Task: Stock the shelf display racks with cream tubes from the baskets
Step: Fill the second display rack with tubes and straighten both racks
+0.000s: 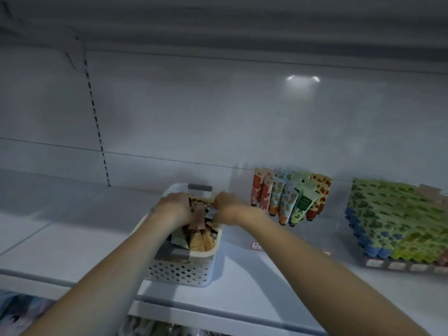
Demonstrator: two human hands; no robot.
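Mid-task. Both hands are down in the white perforated basket [178, 271] on the shelf [60, 243]. Left hand [173, 209] and right hand [229, 209] have fingers curled into the loose cream tubes [201, 238]; blurred, cannot tell if either actually grips one. Basket holds a good pile, so plenty left to move. Small rack [291, 197] just right of the basket has rows of tubes standing and looks part filled; front slots hard to read. Large rack [400, 221] further right looks packed with green and blue tubes, likely done. Judged roughly midway; next is lifting tubes across to the small rack
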